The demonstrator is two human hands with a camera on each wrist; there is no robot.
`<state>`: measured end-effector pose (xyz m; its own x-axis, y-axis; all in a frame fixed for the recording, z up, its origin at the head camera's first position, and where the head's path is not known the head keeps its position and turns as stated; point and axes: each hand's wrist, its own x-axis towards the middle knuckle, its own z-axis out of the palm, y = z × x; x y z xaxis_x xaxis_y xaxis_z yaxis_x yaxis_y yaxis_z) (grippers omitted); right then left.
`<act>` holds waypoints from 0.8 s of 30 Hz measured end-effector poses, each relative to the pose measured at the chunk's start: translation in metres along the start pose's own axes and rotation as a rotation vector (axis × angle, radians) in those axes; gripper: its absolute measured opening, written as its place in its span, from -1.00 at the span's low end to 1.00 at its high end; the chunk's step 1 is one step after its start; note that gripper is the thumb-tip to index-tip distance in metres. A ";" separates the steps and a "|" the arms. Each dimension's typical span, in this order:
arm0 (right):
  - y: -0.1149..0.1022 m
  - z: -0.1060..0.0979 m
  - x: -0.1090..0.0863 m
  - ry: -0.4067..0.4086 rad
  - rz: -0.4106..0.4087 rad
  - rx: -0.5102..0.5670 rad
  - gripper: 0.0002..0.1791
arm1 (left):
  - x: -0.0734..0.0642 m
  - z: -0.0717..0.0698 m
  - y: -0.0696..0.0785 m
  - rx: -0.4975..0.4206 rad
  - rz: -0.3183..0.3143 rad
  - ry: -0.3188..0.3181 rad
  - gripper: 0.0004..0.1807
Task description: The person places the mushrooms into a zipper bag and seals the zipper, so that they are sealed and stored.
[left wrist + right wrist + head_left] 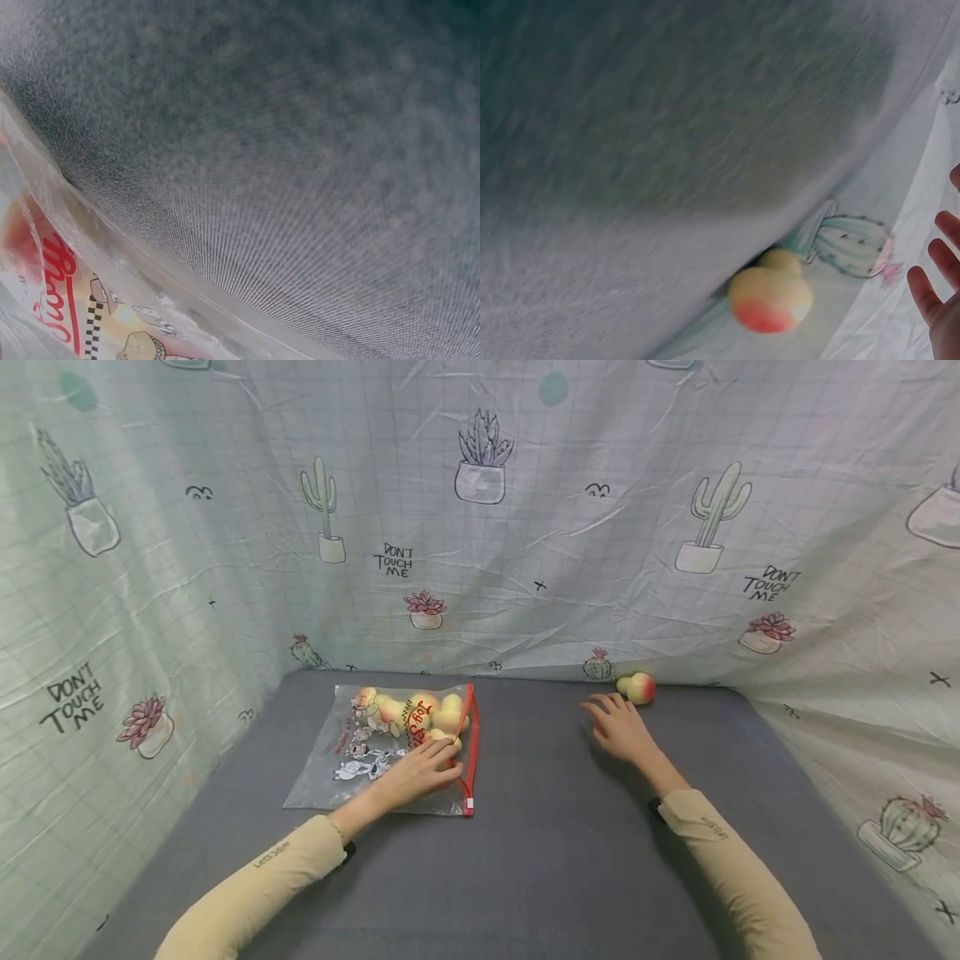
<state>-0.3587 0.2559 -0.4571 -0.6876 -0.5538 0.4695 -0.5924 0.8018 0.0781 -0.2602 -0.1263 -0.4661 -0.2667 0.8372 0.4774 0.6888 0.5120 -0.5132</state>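
A clear zip bag (318, 777) with a red zip edge and printed drawings lies flat on the left of the table. Several yellow-and-red pears (386, 708) show through its plastic. My left hand (416, 774) rests over the bag's right part, fingers loosely bent close to the red edge; nothing is seen pinched in them. In the left wrist view only the printed bag (105, 319) shows. My right hand (621, 731) is held out with its fingers spread and holds nothing. Just beyond it, a single yellow-and-red pear (640, 688) lies against the back cloth.
The dark grey tabletop (532, 860) stretches between and in front of the hands. A pale cloth (525, 543) with printed cacti hangs behind the table and along both sides. The bag's white slider (470, 803) sits at the front end of the zip.
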 end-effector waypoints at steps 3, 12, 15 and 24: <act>0.010 0.000 -0.002 0.018 0.044 -0.007 -0.56 | 0.000 0.000 0.000 -0.002 -0.002 -0.007 -0.85; 0.038 0.000 -0.003 0.061 0.200 0.008 -0.56 | -0.001 0.001 0.001 -0.018 -0.016 -0.016 -0.84; 0.047 -0.001 -0.002 0.077 0.243 0.018 -0.58 | -0.001 0.000 0.001 -0.021 -0.020 -0.023 -0.86; 0.062 0.003 -0.004 0.104 0.342 0.050 -0.56 | 0.000 0.003 0.001 -0.024 -0.003 0.003 -0.87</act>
<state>-0.3940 0.3075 -0.4567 -0.8047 -0.2271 0.5485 -0.3566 0.9236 -0.1407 -0.2611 -0.1253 -0.4688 -0.2669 0.8350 0.4811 0.7042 0.5098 -0.4941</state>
